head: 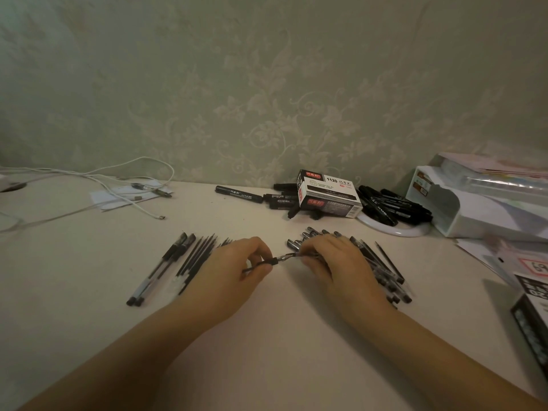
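1. A pen [277, 260] is held level just above the table [281, 336], between both hands.
2. The left hand [234, 265] pinches one end.
3. The right hand [332, 259] grips the other.
4. Pen piles [184, 259] lie at either side.

1. The wall [267, 69] has pale green wallpaper with a leafy scroll pattern and fills the whole upper half.
2. The desk [74, 262] has a plain cream-white top that butts right up against it.
3. Lighting's pretty dim, with soft shadows.
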`<action>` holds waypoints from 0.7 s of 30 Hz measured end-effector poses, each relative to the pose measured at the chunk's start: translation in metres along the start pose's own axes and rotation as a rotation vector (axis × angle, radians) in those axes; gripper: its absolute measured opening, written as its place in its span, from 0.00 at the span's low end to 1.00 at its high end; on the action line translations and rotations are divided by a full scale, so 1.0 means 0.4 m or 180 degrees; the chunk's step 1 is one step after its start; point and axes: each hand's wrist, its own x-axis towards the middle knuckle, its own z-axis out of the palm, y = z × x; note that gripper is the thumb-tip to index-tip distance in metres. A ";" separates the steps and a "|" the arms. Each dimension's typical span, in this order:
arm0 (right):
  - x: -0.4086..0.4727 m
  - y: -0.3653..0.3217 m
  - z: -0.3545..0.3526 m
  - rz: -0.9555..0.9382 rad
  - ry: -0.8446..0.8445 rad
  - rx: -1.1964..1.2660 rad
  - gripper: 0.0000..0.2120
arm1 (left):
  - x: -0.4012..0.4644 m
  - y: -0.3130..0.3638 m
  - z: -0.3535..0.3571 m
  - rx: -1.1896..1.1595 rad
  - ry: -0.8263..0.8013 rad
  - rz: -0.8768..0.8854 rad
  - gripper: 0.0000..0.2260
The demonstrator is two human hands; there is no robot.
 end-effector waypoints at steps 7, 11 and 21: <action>-0.004 -0.005 0.012 -0.0523 0.0009 0.0395 0.05 | -0.001 0.006 -0.002 0.0135 0.0012 0.0332 0.03; -0.001 -0.001 0.010 -0.0623 0.0035 0.0664 0.05 | 0.002 0.009 -0.008 0.0284 -0.0004 0.0563 0.03; -0.005 -0.007 0.001 -0.0507 0.0068 0.0910 0.04 | 0.002 0.015 -0.012 0.0285 -0.0003 0.0736 0.02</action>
